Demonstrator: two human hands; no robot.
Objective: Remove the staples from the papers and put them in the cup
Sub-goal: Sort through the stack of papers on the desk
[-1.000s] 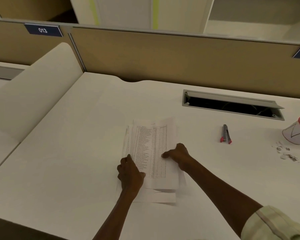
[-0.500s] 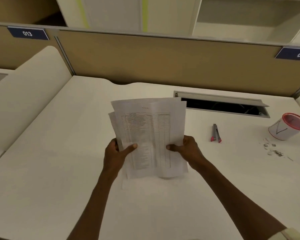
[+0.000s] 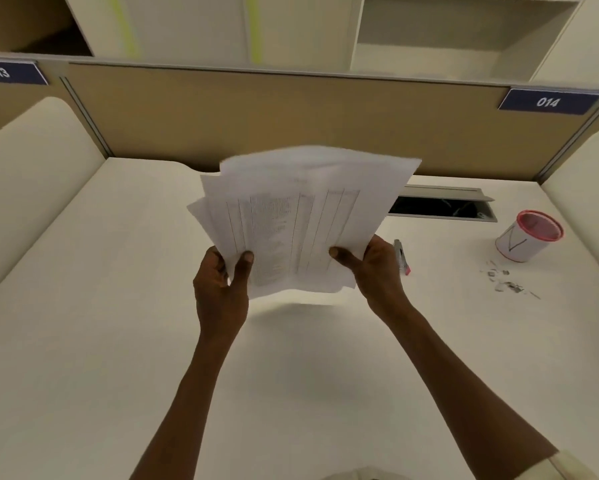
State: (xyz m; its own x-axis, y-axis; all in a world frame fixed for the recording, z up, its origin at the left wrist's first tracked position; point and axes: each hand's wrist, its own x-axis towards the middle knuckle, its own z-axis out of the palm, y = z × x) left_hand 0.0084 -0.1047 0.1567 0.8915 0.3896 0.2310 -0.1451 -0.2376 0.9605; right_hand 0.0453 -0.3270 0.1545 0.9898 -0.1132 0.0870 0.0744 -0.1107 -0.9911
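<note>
A loose stack of printed papers (image 3: 301,216) is held up in the air above the white desk (image 3: 118,341), fanned and blurred. My left hand (image 3: 221,285) grips its lower left corner, thumb on top. My right hand (image 3: 374,271) grips the lower right corner the same way. A grey staple remover with a pink tip (image 3: 402,256) lies on the desk just right of my right hand. Further right stands a white cup with a red rim (image 3: 528,237), tilted. Small removed staples and paper bits (image 3: 505,280) lie scattered on the desk in front of the cup.
An open cable slot (image 3: 440,204) sits in the desk behind the papers. A tan partition (image 3: 256,112) with labels 013 and 014 closes the back. Rounded white side dividers (image 3: 31,174) flank the desk on both sides.
Both hands picked the stack of papers up off the desk and raised it higher. The sheets have fanned out and tilted to the right.
</note>
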